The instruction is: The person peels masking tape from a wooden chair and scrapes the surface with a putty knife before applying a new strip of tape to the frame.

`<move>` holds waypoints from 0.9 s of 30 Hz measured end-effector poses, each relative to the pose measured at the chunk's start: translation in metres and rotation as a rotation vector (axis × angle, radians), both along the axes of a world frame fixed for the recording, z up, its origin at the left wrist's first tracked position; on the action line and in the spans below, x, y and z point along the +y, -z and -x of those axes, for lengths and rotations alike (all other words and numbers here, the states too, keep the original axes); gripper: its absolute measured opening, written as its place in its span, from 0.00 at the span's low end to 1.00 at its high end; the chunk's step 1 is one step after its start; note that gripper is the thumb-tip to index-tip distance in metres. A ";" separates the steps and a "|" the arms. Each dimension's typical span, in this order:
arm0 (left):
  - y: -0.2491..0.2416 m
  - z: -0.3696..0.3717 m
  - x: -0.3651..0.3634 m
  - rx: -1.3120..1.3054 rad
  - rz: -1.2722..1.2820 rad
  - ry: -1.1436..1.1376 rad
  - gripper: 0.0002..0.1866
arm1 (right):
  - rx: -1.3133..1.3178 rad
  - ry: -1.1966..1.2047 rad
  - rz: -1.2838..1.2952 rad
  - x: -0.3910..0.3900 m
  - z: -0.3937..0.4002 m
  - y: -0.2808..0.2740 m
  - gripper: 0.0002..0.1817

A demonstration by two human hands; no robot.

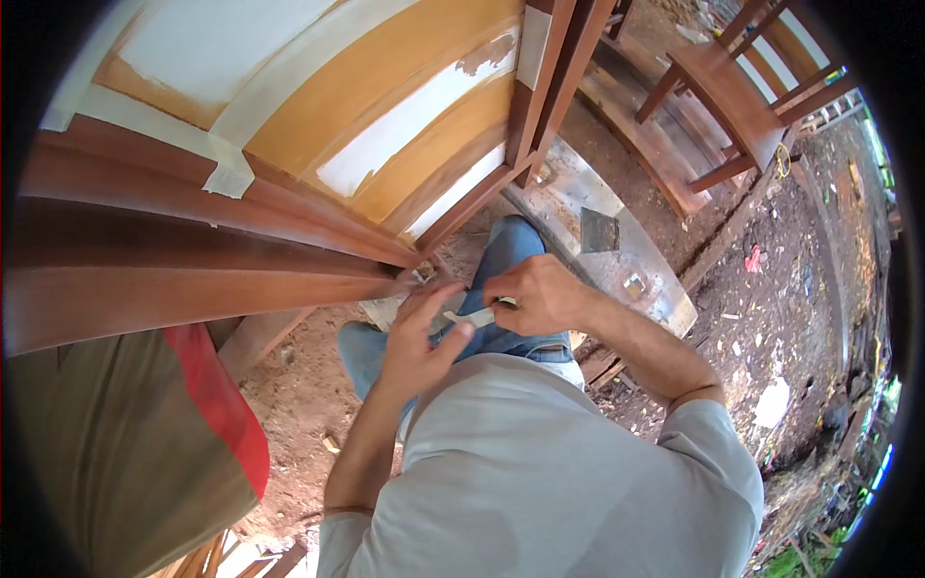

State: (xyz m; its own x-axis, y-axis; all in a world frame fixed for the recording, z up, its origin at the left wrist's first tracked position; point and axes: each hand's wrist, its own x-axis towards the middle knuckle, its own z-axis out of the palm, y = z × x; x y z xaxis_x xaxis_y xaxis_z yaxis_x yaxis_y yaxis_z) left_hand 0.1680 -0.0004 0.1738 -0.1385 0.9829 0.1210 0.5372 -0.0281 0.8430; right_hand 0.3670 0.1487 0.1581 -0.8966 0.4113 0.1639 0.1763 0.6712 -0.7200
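A short pale strip of masking tape shows between my hands, above my lap. My right hand is closed, its thumb and fingers pinching the strip's right end. Close by on the other side, my left hand has its fingers stretched out and its thumb apart from them, the thumb tip right at the tape. Just beyond my hands is the corner of a brown wooden frame around a panel. Similar tape is stuck along the panel's edge, beside orange-brown and white painted areas.
At the right lies a stained board with a dark square patch. Behind it, a wooden chair stands on planks. Brown cloth with a red edge hangs at the lower left. Littered bare earth spreads along the right.
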 end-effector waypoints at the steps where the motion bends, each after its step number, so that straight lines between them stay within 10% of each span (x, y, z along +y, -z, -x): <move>1: 0.003 -0.001 0.003 0.006 0.013 0.033 0.18 | 0.005 -0.009 -0.009 0.000 0.001 -0.001 0.04; 9: 0.019 -0.013 0.016 -0.007 0.034 -0.017 0.02 | 0.066 0.046 0.050 -0.002 0.000 0.001 0.04; 22: -0.013 -0.016 0.010 0.304 -0.445 -0.193 0.05 | -0.128 0.675 0.717 0.000 -0.010 0.038 0.16; 27: -0.019 -0.007 0.002 0.017 -0.343 -0.198 0.05 | -0.124 0.877 0.368 0.043 -0.079 0.096 0.17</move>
